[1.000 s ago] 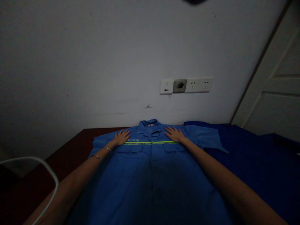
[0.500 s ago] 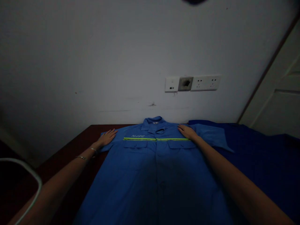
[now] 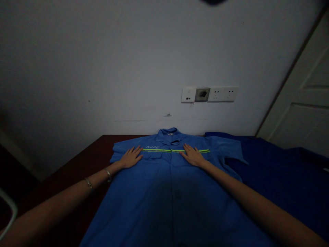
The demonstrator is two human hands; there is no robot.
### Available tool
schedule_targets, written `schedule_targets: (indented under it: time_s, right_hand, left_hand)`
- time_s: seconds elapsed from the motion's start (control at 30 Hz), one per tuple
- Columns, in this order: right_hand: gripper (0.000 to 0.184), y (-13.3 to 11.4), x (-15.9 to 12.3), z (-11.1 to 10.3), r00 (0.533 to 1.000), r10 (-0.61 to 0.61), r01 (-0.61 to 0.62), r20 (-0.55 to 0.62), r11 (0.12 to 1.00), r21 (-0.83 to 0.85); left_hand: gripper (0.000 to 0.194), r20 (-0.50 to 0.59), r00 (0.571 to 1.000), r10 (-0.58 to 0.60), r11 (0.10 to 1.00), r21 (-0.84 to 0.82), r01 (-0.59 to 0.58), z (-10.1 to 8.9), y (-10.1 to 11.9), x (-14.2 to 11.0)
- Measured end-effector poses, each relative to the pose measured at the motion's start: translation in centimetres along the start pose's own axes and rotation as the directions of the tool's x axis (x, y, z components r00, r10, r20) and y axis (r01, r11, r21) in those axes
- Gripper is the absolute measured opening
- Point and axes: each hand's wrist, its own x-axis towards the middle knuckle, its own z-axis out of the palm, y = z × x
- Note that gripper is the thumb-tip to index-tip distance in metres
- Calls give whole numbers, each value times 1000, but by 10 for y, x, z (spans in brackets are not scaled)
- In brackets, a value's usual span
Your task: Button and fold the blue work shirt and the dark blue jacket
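1. Blue short-sleeved shirt, neon yellow stripe across the chest, flap pockets, white lettering.
2. Lying pretty flat on the dark red worktop, front up, collar by the wall, one sleeve overlapping darker blue cloth.

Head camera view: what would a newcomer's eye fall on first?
The blue shirt, spread out over the dark red table, with a bright yellow-green stripe across its chest. The left hand and right hand rest there, one each side of the middle. Above, a row of sockets sits on the wall.
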Motion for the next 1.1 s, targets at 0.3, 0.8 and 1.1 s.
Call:
schedule_targets:
  time_s: [0.3, 0.8, 1.1]
  right_hand:
    - [72, 41, -12, -13, 995, 100, -100, 13, 995, 1]
    - [77, -126, -94, -27, 835, -537, 512, 117, 838, 190]
    - [69, -127, -112, -34, 844, -522, 483, 121, 839, 249]
  left_hand:
    - [55, 79, 991, -108, 994, 44, 104, -13, -29, -9]
    - [56, 47, 933, 356, 932, -87, -351, -7, 64, -23]
    - [55, 18, 967, 253, 961, -122, -249, -22, 62, -11]
